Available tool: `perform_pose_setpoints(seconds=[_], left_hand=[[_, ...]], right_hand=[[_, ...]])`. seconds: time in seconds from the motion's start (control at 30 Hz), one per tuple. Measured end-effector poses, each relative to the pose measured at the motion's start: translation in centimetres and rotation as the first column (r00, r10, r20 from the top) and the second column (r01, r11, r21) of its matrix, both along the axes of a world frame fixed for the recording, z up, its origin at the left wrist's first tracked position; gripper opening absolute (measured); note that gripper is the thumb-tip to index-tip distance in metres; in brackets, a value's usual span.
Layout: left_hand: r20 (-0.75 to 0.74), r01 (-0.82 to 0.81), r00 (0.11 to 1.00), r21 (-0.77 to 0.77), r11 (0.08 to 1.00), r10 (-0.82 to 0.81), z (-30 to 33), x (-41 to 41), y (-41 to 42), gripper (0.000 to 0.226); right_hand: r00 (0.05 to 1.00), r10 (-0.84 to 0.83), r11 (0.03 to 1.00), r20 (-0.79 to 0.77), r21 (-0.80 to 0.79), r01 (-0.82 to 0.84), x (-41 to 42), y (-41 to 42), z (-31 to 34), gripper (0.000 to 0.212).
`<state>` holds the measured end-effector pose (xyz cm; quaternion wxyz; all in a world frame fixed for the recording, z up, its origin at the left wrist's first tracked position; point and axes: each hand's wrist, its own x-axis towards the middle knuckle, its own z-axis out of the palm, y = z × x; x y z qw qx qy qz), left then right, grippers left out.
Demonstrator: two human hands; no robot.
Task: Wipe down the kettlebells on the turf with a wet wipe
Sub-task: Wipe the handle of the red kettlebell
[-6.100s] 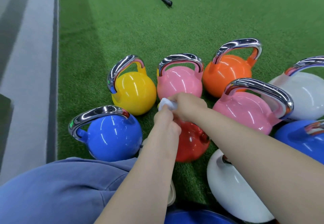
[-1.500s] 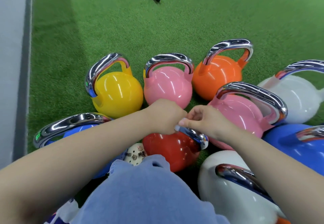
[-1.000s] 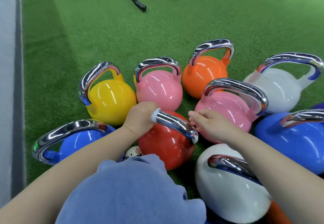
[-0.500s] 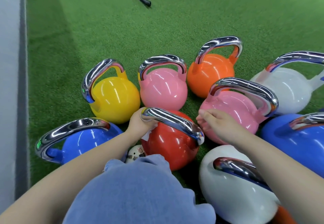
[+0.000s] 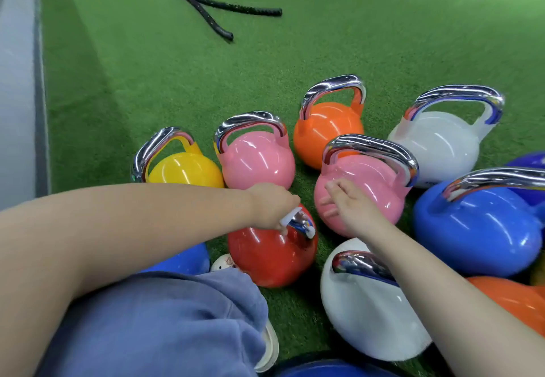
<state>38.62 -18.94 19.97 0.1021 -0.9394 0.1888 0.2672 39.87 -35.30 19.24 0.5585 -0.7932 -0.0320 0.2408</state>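
Several bright kettlebells with chrome handles stand close together on the green turf point(image 5: 295, 37). My left hand point(image 5: 272, 204) is closed on a white wet wipe point(image 5: 290, 217) and presses it on the chrome handle of the red kettlebell point(image 5: 268, 255) in the middle. My right hand point(image 5: 348, 202) rests with loose fingers against the front of the near pink kettlebell point(image 5: 368, 188), holding nothing. Around them stand a yellow kettlebell point(image 5: 182, 167), a second pink kettlebell point(image 5: 256, 158), an orange kettlebell point(image 5: 327, 129), a white kettlebell point(image 5: 439, 146) and a blue kettlebell point(image 5: 483, 235).
A near white kettlebell point(image 5: 365, 311) lies under my right forearm. My knee in blue cloth point(image 5: 153, 326) fills the lower left. Two black battle-rope ends point(image 5: 218, 11) lie far back on the turf. A grey floor strip point(image 5: 17, 81) borders the turf at left.
My left hand has slid with the wipe along the red kettlebell's handle, from its left end to its right end. The right hand has stayed by the pink kettlebell. The view has shifted.
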Motion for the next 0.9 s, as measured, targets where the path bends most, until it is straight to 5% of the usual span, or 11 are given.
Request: perform_pose_setpoints(seconds=[0.27,0.33,0.43,0.63,0.77,0.9], left_hand=[[0.053,0.032,0.998,0.206,0.978,-0.044,-1.5,-0.9,-6.2,0.044],[0.042,0.004,0.999,0.144,0.99,-0.01,-0.9,-0.8,-6.6,0.034],[-0.109,-0.217,0.974,-0.17,0.961,0.201,2.0,0.2,-5.4,0.031],[-0.122,-0.507,0.828,-0.578,0.639,0.547,9.0,-0.1,1.4,0.038],[-0.303,-0.567,0.636,-0.807,0.164,0.71,10.6,-1.1,7.2,0.036],[-0.371,-0.508,0.544,-0.859,-0.057,0.752,10.1,-2.1,11.7,0.039]], right_hand=[[0.999,-0.024,0.995,0.034,0.095,0.02,-1.7,-1.9,1.5,0.012],[0.997,-0.015,0.997,0.073,0.071,0.01,-1.8,-2.4,2.0,0.012],[0.993,-0.006,0.998,0.121,0.061,-0.002,-1.7,-2.4,3.0,0.019],[0.974,0.029,0.996,0.227,0.07,-0.046,-0.9,1.3,5.8,0.022],[0.962,0.165,0.975,0.216,0.109,-0.192,0.0,6.8,8.3,0.02],[0.937,0.308,0.944,0.163,0.066,-0.322,0.4,13.2,8.6,0.031]])
